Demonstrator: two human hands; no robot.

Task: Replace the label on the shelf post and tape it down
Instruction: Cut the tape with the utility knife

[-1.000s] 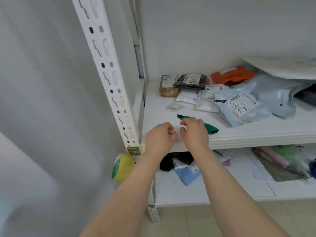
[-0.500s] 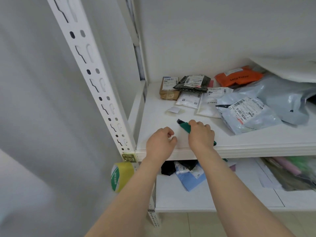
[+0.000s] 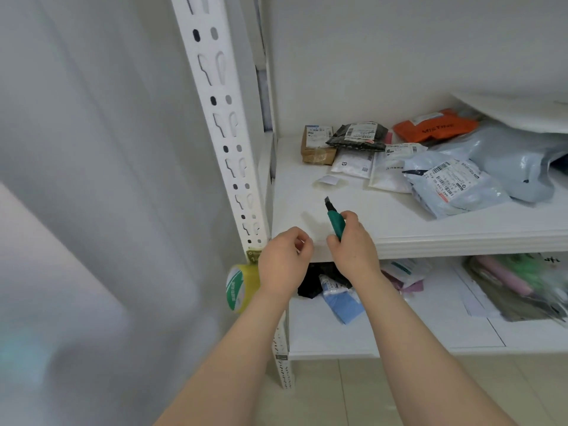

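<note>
My right hand (image 3: 353, 247) has closed round the green utility knife (image 3: 335, 222) and lifted it off the shelf (image 3: 430, 235), where half a second ago it lay flat under my fingers. Its dark tip now points up and away from me, and the handle is gripped between my thumb and curled fingers. My left hand (image 3: 281, 265) has stayed at the shelf's front edge, just left of the right hand. Its fingers are curled in, with thumb and forefinger close together; I cannot tell whether they pinch anything. The label (image 3: 253, 255) sits on the shelf post (image 3: 221, 118) just left of my left knuckles, a yellowish patch partly hidden by the hand. Below it, beside my left wrist, is the roll of yellow tape (image 3: 239, 287) with its green-and-white side. Beyond the knife tip a small white slip (image 3: 327, 180) lies on the shelf. Farther back and to the right of my right hand lie the parcels (image 3: 451, 182).
</note>
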